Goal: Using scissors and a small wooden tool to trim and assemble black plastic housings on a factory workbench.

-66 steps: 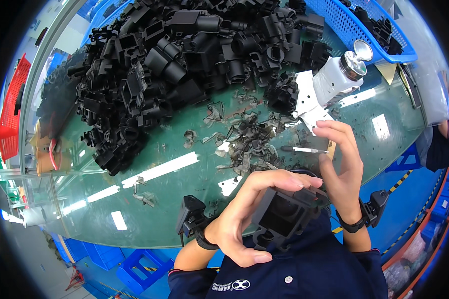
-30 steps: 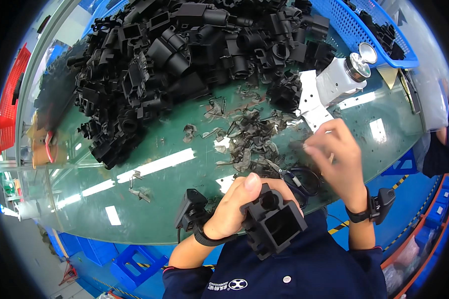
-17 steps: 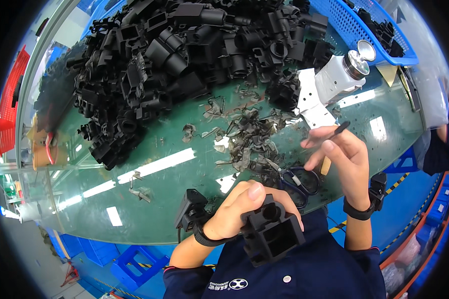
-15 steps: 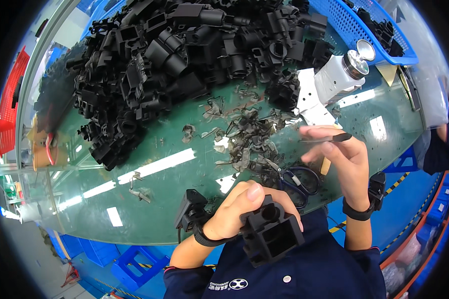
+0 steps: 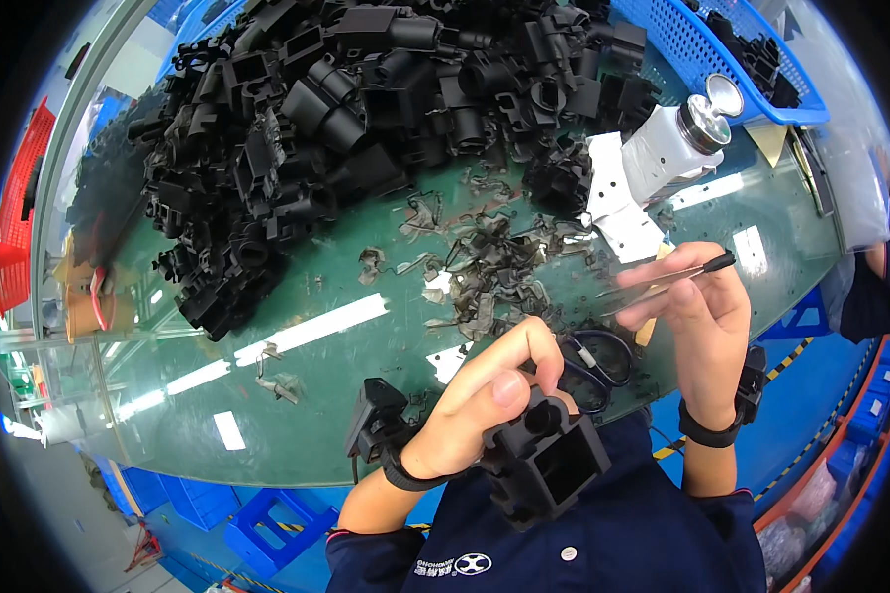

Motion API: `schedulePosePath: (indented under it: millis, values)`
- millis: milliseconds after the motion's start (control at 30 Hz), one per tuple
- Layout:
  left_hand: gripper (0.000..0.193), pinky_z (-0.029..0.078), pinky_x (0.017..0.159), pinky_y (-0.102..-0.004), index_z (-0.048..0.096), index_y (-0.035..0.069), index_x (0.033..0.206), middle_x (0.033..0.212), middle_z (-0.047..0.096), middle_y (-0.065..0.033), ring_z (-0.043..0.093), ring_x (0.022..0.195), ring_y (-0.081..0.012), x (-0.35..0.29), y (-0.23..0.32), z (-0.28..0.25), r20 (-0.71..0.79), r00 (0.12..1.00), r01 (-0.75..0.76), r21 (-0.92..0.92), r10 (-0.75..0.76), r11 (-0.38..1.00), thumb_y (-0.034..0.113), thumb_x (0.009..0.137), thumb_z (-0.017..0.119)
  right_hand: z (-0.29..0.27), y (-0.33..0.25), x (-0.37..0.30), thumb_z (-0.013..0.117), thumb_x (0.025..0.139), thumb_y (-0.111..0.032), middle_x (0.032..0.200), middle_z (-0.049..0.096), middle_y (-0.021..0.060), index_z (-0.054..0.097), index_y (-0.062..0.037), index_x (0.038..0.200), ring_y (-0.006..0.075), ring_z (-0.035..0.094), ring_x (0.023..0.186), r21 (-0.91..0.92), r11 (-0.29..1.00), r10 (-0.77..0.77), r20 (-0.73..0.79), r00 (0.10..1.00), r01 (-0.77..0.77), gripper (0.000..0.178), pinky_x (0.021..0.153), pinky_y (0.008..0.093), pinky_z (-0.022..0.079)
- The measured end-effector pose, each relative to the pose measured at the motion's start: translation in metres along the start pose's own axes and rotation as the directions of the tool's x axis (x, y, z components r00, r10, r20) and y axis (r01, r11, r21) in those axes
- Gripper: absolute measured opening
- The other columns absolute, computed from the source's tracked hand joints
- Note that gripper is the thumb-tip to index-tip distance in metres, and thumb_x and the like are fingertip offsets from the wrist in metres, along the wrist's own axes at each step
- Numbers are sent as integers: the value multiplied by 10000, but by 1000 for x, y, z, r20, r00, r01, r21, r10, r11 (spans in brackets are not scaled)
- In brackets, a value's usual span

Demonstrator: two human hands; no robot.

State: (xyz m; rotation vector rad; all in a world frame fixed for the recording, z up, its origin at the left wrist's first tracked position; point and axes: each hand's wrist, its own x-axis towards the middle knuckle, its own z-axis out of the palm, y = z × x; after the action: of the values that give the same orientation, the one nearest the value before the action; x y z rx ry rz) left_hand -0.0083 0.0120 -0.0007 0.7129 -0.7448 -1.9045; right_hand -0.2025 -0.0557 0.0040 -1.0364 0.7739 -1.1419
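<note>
Basket (image 5: 684,53) holds black parts (image 5: 761,65); left fingers (image 5: 536,341) grip a black housing (image 5: 536,458).

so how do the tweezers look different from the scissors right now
The tweezers are held in the right hand, while the scissors lie on the green tabletop. The tweezers are slim and silvery with a black end; the scissors have dark blue looped handles. The tweezers show most of their length, whereas the scissors' blades are mostly hidden by the left hand. Both are small hand tools.
</note>
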Motion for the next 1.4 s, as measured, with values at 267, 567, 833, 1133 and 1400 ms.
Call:
schedulePosePath:
  millis: [267,567,833,1133,1400]
  values:
    - [514,465,438,-281,360,49,753,661,570,-302,593,512,-286,6,6,7,-84,995,-37,138,49,990,553,847,393,8,-2,-9,626,782,-31,938,606,238,549,43,956,305,625,861,146,988,-61,97,993,47,204,756,363,520]
    - [451,407,689,-248,476,-4,817,797,586,-122,529,742,-130,1,7,-2,3,999,31,82,-32,996,438,880,413,18,-33,-8,603,736,-12,915,637,185,639,23,856,254,632,757,-223,678,-396,693,603,701,129,612,294,510]
    - [550,369,570,-257,434,5,663,643,523,-144,479,600,-162,5,9,6,-174,978,165,287,-118,944,532,809,375,33,-18,-9,647,648,-24,797,638,180,628,37,774,211,607,603,-292,531,-528,620,580,796,142,530,260,503]
    - [529,363,585,-254,444,7,667,656,530,-130,475,612,-159,5,10,10,-185,973,178,237,-135,955,511,813,377,33,-21,-6,654,645,-21,770,640,171,625,31,758,204,611,596,-304,514,-507,646,570,802,127,529,254,503]
    - [529,346,580,-243,448,7,660,648,501,-90,454,616,-143,6,11,10,-184,967,219,231,-179,948,510,809,383,31,-23,-1,651,646,-17,762,635,166,621,37,763,205,615,616,-278,528,-480,682,552,803,132,541,257,504]
